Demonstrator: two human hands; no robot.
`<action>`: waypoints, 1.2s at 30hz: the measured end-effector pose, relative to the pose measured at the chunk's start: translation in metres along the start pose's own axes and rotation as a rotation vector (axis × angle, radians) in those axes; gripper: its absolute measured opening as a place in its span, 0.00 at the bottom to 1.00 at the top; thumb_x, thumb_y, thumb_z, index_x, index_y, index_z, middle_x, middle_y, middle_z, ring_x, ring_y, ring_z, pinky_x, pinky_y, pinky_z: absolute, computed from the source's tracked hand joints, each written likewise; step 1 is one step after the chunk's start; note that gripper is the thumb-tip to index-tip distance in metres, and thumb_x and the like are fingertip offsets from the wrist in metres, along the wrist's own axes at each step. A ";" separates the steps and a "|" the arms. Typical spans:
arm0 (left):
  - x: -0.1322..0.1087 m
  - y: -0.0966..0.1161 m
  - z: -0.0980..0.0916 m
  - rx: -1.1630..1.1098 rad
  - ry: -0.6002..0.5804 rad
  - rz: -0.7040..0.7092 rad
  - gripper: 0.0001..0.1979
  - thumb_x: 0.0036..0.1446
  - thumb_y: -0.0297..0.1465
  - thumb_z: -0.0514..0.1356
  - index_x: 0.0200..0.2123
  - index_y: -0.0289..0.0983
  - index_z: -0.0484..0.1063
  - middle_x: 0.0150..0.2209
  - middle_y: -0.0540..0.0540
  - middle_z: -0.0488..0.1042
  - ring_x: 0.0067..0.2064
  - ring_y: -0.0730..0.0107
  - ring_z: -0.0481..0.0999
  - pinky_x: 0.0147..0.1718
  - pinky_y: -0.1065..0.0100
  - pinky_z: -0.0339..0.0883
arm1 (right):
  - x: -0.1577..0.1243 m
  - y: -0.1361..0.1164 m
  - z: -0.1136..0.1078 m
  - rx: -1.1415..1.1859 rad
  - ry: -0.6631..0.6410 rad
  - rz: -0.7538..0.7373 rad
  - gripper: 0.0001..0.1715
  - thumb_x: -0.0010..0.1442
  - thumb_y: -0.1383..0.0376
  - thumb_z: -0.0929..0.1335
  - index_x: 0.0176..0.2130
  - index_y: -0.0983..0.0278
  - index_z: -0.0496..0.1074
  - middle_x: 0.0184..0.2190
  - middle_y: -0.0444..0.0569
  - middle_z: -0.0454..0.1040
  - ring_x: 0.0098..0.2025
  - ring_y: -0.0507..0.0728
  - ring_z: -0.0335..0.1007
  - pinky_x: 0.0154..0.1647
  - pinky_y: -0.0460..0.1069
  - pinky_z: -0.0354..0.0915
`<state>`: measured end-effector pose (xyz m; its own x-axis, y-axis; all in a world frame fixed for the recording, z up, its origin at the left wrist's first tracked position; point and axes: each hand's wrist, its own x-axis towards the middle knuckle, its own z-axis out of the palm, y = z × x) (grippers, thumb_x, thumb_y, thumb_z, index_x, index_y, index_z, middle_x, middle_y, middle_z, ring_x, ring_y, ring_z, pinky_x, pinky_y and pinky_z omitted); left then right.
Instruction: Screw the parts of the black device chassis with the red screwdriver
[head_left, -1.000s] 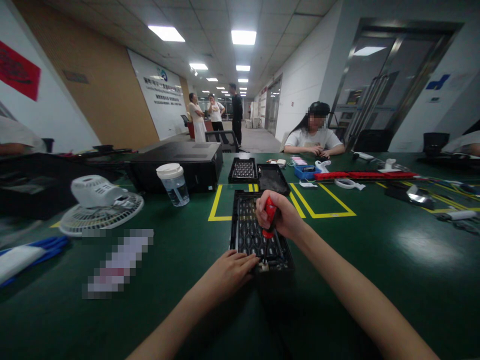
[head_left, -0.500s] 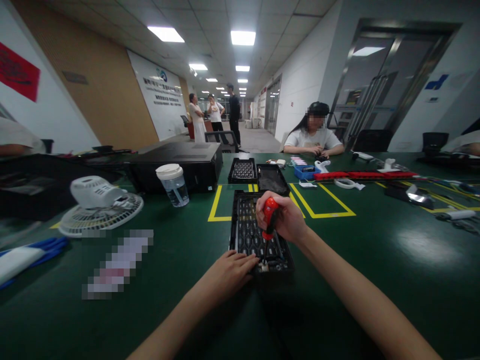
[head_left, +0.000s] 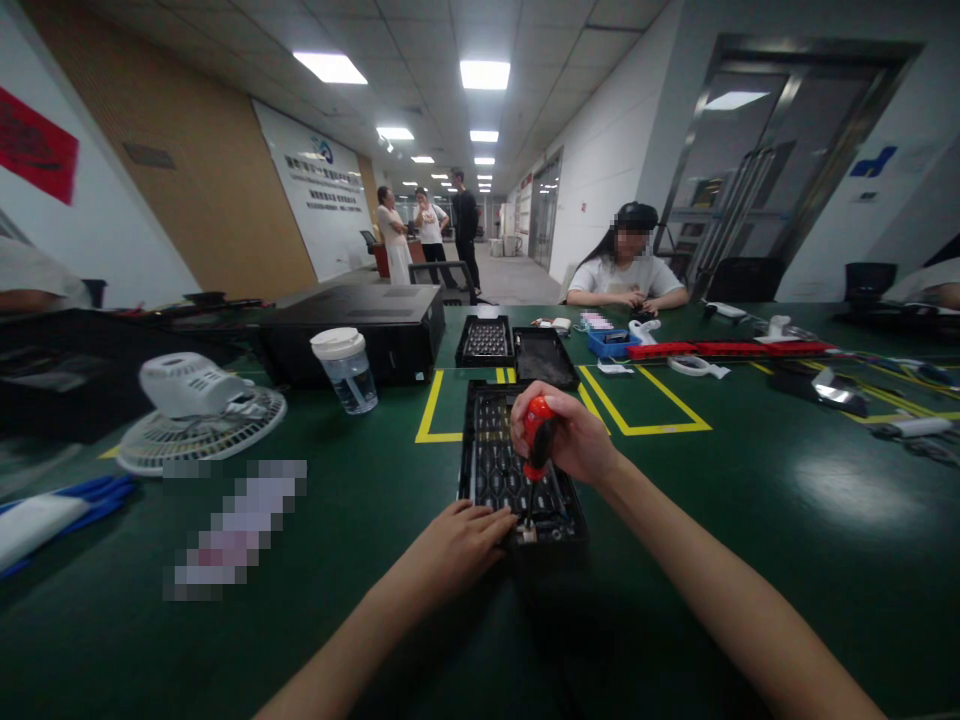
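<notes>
My right hand is wrapped round the red and black handle of a screwdriver, which points down. The shaft meets the near end of a black case filled with rows of dark cells. On the case's near left edge rests my left hand, its fingers stretched out and lying flat near the screwdriver's tip. The exact contact at the tip is too small to tell.
Left are a white fan, a lidded cup, a large black box and blue gloves. Beyond the case stand a second cell case, a black tray and a blue bin. A person sits opposite.
</notes>
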<state>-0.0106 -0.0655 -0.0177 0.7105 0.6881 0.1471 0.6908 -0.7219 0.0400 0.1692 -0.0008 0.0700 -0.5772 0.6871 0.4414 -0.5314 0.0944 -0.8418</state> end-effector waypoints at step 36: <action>0.000 0.000 0.000 -0.003 0.023 0.005 0.20 0.59 0.32 0.53 0.55 0.41 0.58 0.53 0.46 0.69 0.51 0.64 0.70 0.50 0.58 0.59 | -0.002 -0.007 -0.007 -0.032 0.000 0.060 0.05 0.55 0.64 0.64 0.32 0.64 0.64 0.28 0.46 0.69 0.27 0.53 0.67 0.27 0.50 0.66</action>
<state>-0.0108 -0.0659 -0.0177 0.7106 0.6828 0.1701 0.6869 -0.7255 0.0427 0.1784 0.0022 0.0723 -0.6070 0.6925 0.3897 -0.4757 0.0762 -0.8763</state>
